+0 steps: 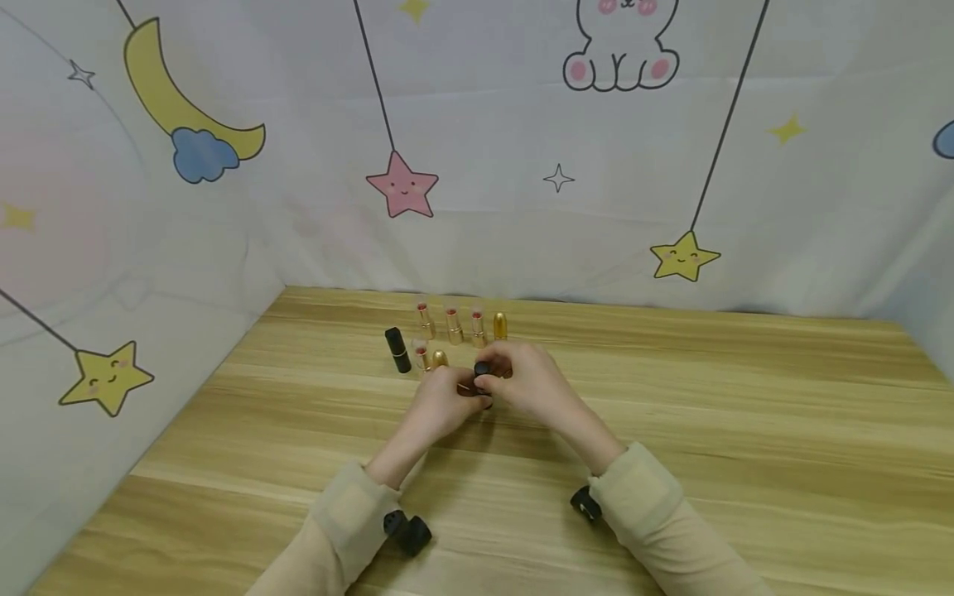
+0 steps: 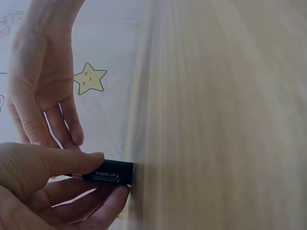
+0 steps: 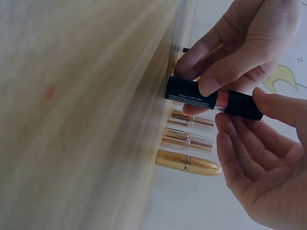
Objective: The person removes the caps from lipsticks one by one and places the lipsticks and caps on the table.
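A black lipstick tube (image 3: 189,92) stands upright on the table between my two hands. Its black base is pinched low down by the thumb and fingers of my left hand (image 1: 445,403), and in the left wrist view white print shows on it. At the other end, my right hand (image 1: 531,381) pinches the black cap (image 3: 242,105) between thumb and fingers. A reddish section shows between cap and base in the right wrist view. Behind the hands stand clear-and-gold lipsticks (image 1: 455,328), a gold bullet-shaped lipstick (image 1: 500,325) and another gold one (image 1: 440,358), partly hidden by my left hand.
A black lipstick (image 1: 398,351) with a gold band stands left of the group. The wooden table (image 1: 715,414) meets a white curtain (image 1: 507,240) printed with stars at the back and left. Black wrist devices (image 1: 408,532) sit under both sleeves.
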`<state>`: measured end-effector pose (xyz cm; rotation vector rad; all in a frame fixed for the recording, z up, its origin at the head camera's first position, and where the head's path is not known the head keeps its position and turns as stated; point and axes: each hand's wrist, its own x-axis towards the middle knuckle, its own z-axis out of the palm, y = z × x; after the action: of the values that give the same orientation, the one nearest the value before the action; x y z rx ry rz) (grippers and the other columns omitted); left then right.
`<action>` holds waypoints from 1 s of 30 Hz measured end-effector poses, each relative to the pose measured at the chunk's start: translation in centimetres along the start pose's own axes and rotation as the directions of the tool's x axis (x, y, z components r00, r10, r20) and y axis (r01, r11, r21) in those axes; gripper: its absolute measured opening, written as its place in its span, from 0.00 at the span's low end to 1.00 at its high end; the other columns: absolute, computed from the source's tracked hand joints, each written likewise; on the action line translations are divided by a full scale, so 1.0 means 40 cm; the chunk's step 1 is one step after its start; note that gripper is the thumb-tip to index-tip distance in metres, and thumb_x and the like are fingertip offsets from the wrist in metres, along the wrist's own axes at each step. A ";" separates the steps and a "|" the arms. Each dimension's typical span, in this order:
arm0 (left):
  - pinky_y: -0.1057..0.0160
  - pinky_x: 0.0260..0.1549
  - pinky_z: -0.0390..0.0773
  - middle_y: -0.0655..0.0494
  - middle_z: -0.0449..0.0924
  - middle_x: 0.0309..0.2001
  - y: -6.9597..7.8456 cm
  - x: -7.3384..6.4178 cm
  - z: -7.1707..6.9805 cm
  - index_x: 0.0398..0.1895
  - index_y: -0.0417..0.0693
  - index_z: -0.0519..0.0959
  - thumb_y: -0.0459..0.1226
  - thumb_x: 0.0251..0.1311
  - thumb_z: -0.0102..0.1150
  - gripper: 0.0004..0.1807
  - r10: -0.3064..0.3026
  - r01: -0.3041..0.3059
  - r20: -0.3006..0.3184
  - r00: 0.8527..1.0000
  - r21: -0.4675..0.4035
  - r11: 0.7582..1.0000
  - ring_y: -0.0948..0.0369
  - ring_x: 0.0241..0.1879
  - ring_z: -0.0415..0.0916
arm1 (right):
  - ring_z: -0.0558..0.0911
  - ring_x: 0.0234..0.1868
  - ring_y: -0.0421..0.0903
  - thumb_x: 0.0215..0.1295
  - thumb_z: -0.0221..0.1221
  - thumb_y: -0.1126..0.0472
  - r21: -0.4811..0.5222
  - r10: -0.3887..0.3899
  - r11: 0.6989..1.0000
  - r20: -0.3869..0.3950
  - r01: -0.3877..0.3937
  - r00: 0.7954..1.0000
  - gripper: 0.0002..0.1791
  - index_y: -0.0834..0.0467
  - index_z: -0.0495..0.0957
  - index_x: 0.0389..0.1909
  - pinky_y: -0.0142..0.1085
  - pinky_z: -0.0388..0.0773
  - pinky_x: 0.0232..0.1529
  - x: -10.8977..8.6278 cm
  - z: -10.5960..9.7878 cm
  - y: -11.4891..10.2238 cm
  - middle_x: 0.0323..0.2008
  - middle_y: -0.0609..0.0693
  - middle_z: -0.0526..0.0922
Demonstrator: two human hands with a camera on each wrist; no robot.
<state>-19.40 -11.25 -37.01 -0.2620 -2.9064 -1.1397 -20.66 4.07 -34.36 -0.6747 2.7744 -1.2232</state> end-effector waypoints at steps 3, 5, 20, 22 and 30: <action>0.57 0.39 0.80 0.49 0.88 0.34 -0.002 0.001 0.001 0.37 0.43 0.86 0.35 0.52 0.69 0.09 0.012 -0.012 -0.002 1.000 0.001 1.000 0.55 0.37 0.85 | 0.83 0.40 0.44 0.61 0.64 0.59 -0.002 0.004 1.000 0.002 -0.004 1.000 0.12 0.56 0.82 0.46 0.41 0.77 0.46 0.000 0.001 0.001 0.39 0.49 0.86; 0.57 0.40 0.80 0.50 0.88 0.35 -0.002 0.001 0.001 0.37 0.44 0.86 0.35 0.52 0.69 0.09 0.006 -0.006 0.000 1.000 -0.005 1.000 0.54 0.37 0.85 | 0.83 0.41 0.44 0.61 0.64 0.59 -0.006 0.007 1.000 0.003 -0.007 1.000 0.12 0.56 0.82 0.45 0.41 0.77 0.46 -0.001 0.001 -0.001 0.39 0.49 0.86; 0.57 0.41 0.79 0.52 0.88 0.32 -0.005 0.004 0.000 0.33 0.45 0.87 0.35 0.52 0.68 0.06 0.028 -0.028 -0.001 1.000 0.016 0.999 0.56 0.37 0.84 | 0.82 0.40 0.43 0.62 0.63 0.59 -0.034 -0.003 0.999 -0.006 0.003 1.000 0.11 0.56 0.82 0.45 0.41 0.77 0.46 -0.003 0.001 -0.004 0.38 0.49 0.86; 0.58 0.40 0.78 0.52 0.88 0.32 -0.003 0.003 -0.001 0.33 0.45 0.87 0.35 0.52 0.68 0.06 0.029 -0.029 0.001 1.000 0.017 0.999 0.56 0.37 0.84 | 0.82 0.40 0.44 0.62 0.63 0.59 -0.032 -0.007 0.999 -0.007 0.007 1.000 0.11 0.56 0.82 0.45 0.41 0.77 0.46 -0.004 0.001 -0.004 0.38 0.49 0.86; 0.57 0.42 0.78 0.52 0.88 0.33 -0.001 -0.001 -0.005 0.34 0.46 0.86 0.35 0.53 0.68 0.05 0.023 -0.023 0.023 0.999 0.006 1.000 0.56 0.38 0.83 | 0.83 0.43 0.45 0.62 0.62 0.60 -0.023 -0.003 1.000 -0.004 0.003 1.000 0.12 0.56 0.82 0.46 0.42 0.78 0.48 -0.007 0.000 -0.009 0.40 0.49 0.86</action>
<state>-19.39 -11.41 -36.88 -0.3099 -2.9179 -1.1310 -20.28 3.99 -34.13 -0.6793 2.7959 -1.1961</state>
